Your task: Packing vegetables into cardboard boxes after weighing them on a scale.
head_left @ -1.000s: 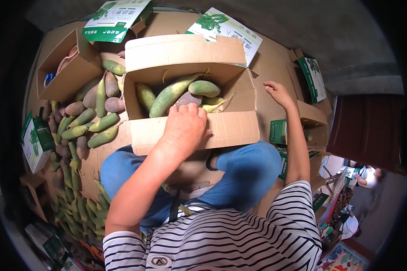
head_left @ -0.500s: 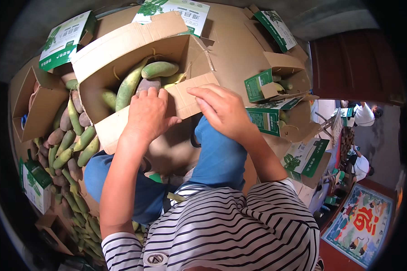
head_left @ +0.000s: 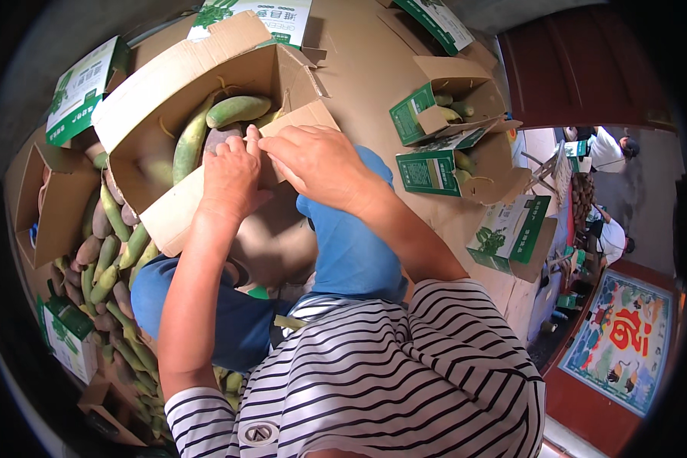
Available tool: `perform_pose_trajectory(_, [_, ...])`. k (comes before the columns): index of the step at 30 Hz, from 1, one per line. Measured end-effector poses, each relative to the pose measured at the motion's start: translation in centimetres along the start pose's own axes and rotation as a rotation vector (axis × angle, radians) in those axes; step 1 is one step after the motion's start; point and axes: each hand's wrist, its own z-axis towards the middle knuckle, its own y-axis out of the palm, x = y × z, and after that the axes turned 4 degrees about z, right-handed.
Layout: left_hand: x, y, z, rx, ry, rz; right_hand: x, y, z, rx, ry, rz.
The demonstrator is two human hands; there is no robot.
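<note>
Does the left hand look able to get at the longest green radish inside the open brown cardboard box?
Probably yes: the left hand is at the near flap of the box; the longest green radish lies just beyond, its upper side uncovered.

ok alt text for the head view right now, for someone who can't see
A person's left hand and right hand are close together at the near flap of an open cardboard box containing long green vegetables. More green and purplish vegetables lie heaped at left; two open green-sided cartons with similar vegetables stand at right.
</note>
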Motion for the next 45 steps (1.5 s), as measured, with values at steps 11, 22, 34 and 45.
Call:
perform_pose_trajectory(11, [0.4, 0.8, 0.1, 0.061, -0.001, 0.092, -0.8, -2.0, -3.1, 0.172, 0.109, 0.035])
perform_pose_trajectory(22, [0.3, 1.1, 0.2, 0.071, -0.001, 0.093, -0.3, -1.6, -3.8, 0.172, 0.166, 0.101])
perform_pose_trajectory(34, [0.4, 1.0, 0.2, 0.08, 0.001, 0.077, -0.4, -1.7, -3.7, 0.154, 0.164, 0.079])
perform_pose_trajectory(45, [0.5, 0.4, 0.4, -0.001, -0.019, 0.034, -0.3, -5.1, -4.3, 0.193, 0.212, -0.055])
